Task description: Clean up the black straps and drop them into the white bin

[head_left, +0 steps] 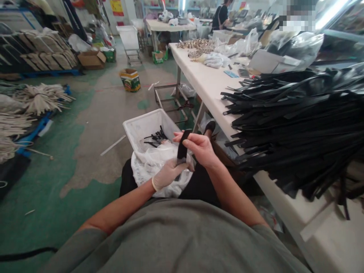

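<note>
Above my lap, both hands are on one black strap (pixel 182 148) that stands nearly upright. My left hand (pixel 168 173), in a thin pale glove, is closed around its lower part. The thumb and fingers of my bare right hand (pixel 199 147) pinch the strap near its upper end. Beneath my hands a white plastic bag or cloth (pixel 146 167) covers my lap and hangs into a white plastic bin (pixel 133 131). Inside that bin lie several short black strap pieces (pixel 156 137). The strap's lowest end is hidden by my left hand.
On my right, a long white table (pixel 204 85) bears a large heap of black straps (pixel 295 129) overhanging its near edge. Metal fittings (pixel 196 44) lie farther back. A metal frame (pixel 167 100) and a cardboard box (pixel 130 79) stand on the floor. Cord bundles (pixel 36 96) are at left.
</note>
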Available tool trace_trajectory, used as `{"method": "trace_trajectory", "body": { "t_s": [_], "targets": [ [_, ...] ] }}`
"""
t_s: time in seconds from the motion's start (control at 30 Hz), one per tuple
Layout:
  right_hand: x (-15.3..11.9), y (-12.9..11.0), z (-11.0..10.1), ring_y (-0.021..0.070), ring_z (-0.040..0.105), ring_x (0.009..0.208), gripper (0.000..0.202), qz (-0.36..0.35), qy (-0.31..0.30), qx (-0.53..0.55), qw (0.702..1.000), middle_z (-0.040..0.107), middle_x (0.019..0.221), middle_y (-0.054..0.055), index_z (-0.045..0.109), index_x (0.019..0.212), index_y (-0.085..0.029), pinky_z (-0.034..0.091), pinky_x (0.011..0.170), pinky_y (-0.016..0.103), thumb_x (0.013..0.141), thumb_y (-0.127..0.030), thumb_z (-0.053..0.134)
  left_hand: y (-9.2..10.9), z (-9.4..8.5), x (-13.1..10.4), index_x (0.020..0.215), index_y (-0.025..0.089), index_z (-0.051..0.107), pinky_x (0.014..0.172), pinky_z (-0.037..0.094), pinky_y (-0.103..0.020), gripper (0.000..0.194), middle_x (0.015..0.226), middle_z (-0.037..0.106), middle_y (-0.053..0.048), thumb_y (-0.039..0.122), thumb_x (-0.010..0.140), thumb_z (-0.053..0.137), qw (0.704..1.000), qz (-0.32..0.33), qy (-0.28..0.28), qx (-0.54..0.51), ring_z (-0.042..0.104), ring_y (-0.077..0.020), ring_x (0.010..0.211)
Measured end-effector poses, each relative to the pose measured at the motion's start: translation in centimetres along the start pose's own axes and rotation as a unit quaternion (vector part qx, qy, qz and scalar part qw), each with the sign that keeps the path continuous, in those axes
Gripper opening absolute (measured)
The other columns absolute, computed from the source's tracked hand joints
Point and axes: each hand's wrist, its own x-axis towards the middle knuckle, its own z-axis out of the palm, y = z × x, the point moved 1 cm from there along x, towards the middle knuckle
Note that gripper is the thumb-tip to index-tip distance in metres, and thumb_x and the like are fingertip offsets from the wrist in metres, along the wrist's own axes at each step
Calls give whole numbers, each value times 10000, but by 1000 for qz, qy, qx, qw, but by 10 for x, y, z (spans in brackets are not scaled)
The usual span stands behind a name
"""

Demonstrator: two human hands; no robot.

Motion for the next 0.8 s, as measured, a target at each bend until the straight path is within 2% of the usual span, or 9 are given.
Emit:
{"method": "trace_trajectory", "body": {
  "t_s": [0.17,0.23,0.3,0.4,0.47,0.6,0.67,0.73,0.8],
  "targets": [
    [-6,-2,-30,269,623,1184,289,-20,71,-53,996,742,1085,48,769,956,-239,461,1053,463,872,-491,656,-29,8,-25,793,157,757,597,411,-282,539,728,687,-90,661,832,573,991,-66,-116,-29,535,-158,588],
    [-6,-3,-39,269,637,1144,293,-13,87,-93,992,713,1163,58,762,954,-233,510,987,448,856,-494,671,-39,-1,-26,786,140,745,550,403,-283,661,703,684,-108,753,814,500,988,-92,-102,-70,534,-155,546],
    [-7,-9,-48,245,654,1079,255,-26,133,-130,982,685,1210,57,751,963,-237,548,907,408,859,-458,677,-46,-19,-13,734,141,726,552,424,-276,623,661,674,-98,730,810,540,990,-107,-47,-79,554,-158,544],
    [-10,-22,-61,211,653,1026,170,-87,218,-184,954,683,1148,58,736,948,-251,557,835,355,885,-392,664,-44,-59,29,709,138,703,661,488,-267,454,688,688,-89,584,795,681,990,-93,66,-79,618,-170,643],
    [-13,-30,-69,214,642,1042,124,-136,261,-228,928,681,1108,63,730,929,-269,552,865,363,895,-365,661,-33,-92,68,774,129,692,726,510,-286,453,747,702,-100,570,849,619,982,-82,146,-90,651,-180,701],
    [-7,-17,-85,241,643,1053,125,-186,309,-336,870,682,1097,66,715,958,-311,543,939,424,931,-356,602,0,-147,143,1134,139,641,878,498,-323,486,1072,713,-114,543,960,434,976,-12,217,33,662,-201,989],
    [1,8,-93,233,639,1074,166,-182,304,-382,853,685,1120,66,703,1011,-314,546,940,410,955,-337,548,12,-164,165,1230,137,597,977,451,-361,454,1233,661,-126,480,953,487,946,-4,248,209,595,-237,1162],
    [8,43,-100,223,635,1102,198,-151,264,-422,854,686,1162,67,693,1057,-286,543,953,395,951,-284,526,14,-171,169,1283,120,569,1044,389,-404,518,1340,596,-159,436,876,619,873,-17,276,402,520,-291,1259],
    [10,81,-103,241,638,1121,241,-85,180,-465,863,680,1209,89,689,1103,-222,532,977,421,903,-217,554,5,-170,158,1309,116,568,1063,354,-429,592,1377,565,-180,439,823,668,799,-42,252,545,489,-330,1284]
  ]
}}
